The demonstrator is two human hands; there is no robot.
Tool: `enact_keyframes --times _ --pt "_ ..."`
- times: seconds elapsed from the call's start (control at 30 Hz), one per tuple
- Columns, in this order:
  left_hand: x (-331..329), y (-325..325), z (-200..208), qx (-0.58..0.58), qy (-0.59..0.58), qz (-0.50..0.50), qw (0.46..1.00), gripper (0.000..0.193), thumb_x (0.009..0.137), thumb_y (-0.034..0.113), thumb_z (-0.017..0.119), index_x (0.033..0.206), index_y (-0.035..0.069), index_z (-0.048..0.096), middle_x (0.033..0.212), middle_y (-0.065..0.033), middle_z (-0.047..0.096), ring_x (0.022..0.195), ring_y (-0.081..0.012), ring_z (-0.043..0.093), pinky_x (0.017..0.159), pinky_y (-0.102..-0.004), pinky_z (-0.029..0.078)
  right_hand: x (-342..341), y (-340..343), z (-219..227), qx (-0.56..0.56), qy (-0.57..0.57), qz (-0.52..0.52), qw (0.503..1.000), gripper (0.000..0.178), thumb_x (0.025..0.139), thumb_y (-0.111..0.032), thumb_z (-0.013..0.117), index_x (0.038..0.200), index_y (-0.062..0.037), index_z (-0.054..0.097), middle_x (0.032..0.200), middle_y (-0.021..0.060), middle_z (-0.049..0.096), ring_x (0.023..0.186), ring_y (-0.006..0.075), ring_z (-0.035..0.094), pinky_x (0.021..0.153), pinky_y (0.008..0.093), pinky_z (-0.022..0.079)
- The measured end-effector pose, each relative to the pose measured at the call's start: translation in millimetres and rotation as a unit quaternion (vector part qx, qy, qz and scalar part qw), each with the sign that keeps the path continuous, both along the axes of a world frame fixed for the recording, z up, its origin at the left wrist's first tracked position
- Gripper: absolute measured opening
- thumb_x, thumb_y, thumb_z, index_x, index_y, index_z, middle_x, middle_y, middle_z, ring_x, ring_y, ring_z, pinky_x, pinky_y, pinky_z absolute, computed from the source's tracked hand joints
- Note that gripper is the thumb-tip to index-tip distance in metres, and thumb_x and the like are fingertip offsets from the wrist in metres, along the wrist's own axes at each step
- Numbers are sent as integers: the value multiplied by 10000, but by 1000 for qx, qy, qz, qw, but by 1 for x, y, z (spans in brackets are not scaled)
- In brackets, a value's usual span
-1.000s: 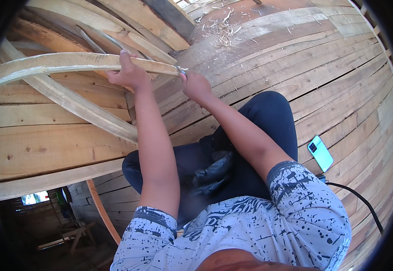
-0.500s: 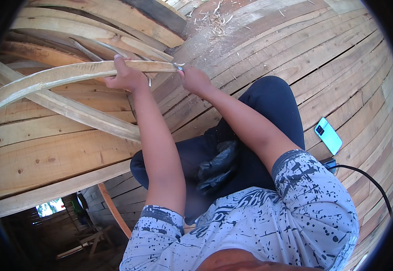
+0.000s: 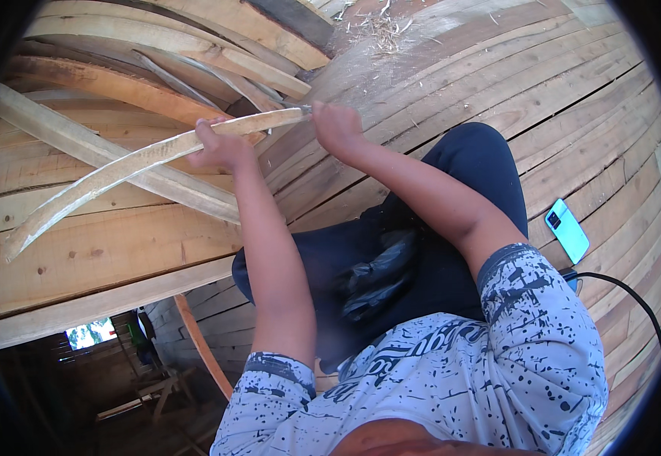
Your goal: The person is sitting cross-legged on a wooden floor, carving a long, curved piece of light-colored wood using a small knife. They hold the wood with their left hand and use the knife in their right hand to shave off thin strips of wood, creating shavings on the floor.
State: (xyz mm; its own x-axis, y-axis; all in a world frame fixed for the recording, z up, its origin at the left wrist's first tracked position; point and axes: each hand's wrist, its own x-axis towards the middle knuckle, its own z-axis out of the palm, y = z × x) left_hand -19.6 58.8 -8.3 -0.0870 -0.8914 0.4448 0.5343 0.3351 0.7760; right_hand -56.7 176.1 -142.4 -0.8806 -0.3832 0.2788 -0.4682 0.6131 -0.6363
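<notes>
The right hand's grip (image 3: 336, 129) hid most of a grey tool (image 3: 307, 111), its kind too small to tell, at the curved wooden strip's (image 3: 118, 173) end. The left hand's grip (image 3: 224, 147) covered part of that strip. The dark rim cut off the stacked boards (image 3: 140, 38); the lower-left interior (image 3: 64, 395) was too dim to read.

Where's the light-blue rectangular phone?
Head view, right: the phone lies on the brown wooden plank floor, right of the dark-trousered right knee, just above the curved black cable.

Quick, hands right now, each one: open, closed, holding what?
Left hand: closed, holding the strip.
Right hand: closed at the strip's end; what it grips is too small to tell.
</notes>
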Motion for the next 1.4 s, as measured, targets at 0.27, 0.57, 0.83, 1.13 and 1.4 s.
enact_keyframes --times 0.27,0.57,0.83,1.13,1.4 --pt "8 -9 0 -22 -54 -18 998 216 813 66 602 901 -98 493 786 -152 594 622 -231 595 574 -357 495 -67 19 33 237 113 166 951 150 877 -164 605 926 -45 681 816 133 700 884 302 721 691 444 572" --pt "4 3 5 -54 -1 -34 998 266 811 -11 587 1034 -111 484 829 -147 589 607 -176 578 558 -308 500 -7 29 52 -201 -61 78 975 370 1017 -293 464 977 51 593 820 298 658 790 484 641 738 575 488" --pt "16 -8 -5 -30 -4 -18 999 239 810 23 604 983 -91 484 779 -137 575 604 -189 572 561 -321 488 26 25 72 -127 -96 15 987 354 1020 -285 466 1023 29 630 811 285 670 801 456 668 728 539 520" --pt "11 6 1 -50 -3 -56 997 154 820 -3 591 890 -43 459 746 -107 533 574 -185 544 553 -325 484 22 24 56 -74 -132 4 988 332 1024 -325 473 977 -17 589 805 237 677 800 442 674 722 542 523" --pt "-3 15 5 -75 -29 -98 992 125 811 42 589 866 -10 491 705 -90 526 622 -209 561 631 -361 492 -13 25 -13 6 -36 35 999 242 1000 -268 506 978 -46 602 799 205 684 761 404 680 663 526 523"
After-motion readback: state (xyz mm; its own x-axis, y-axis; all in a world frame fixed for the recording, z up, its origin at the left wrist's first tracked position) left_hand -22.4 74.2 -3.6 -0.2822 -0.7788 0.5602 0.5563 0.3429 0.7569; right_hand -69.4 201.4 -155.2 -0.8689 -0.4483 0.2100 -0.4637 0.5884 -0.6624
